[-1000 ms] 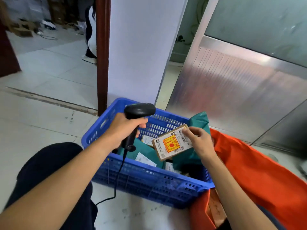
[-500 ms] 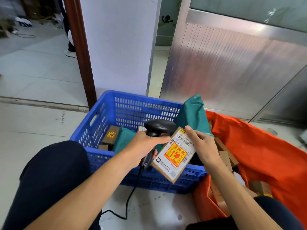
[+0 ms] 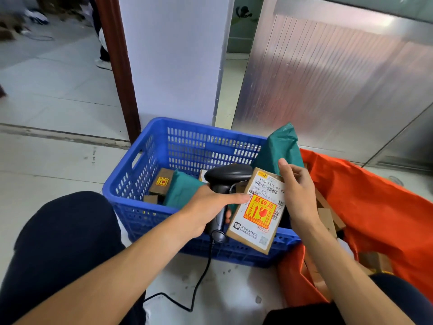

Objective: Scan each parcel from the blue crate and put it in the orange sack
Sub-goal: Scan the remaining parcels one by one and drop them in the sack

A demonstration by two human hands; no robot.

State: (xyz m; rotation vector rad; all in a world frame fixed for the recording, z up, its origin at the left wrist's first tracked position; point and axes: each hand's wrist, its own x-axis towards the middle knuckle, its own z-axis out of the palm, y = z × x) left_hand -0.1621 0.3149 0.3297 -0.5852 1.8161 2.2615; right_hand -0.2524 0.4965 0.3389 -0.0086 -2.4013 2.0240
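Observation:
My right hand (image 3: 298, 195) grips a flat brown cardboard parcel (image 3: 257, 212) by its right edge, tilted, its white label and orange fragile sticker facing me, above the near right corner of the blue crate (image 3: 145, 207). My left hand (image 3: 210, 207) holds a black corded barcode scanner (image 3: 225, 181) by its handle, the head close against the parcel's left edge and my index finger touching the label. Teal mailer bags (image 3: 182, 191) and small brown boxes (image 3: 161, 181) lie in the crate. The orange sack (image 3: 375, 207) stands open at the right with brown boxes inside.
A white pillar (image 3: 173, 57) and a dark wooden door frame (image 3: 117, 66) stand just behind the crate. A ribbed metal panel (image 3: 328, 85) rises at the back right. The scanner cable (image 3: 201, 277) trails over the tiled floor between my knees. A person's foot (image 3: 103, 64) shows far left.
The view swung left to right. My right hand drew the parcel nearer and tilted it upright; my left hand brought the scanner from the crate's left side up against the label.

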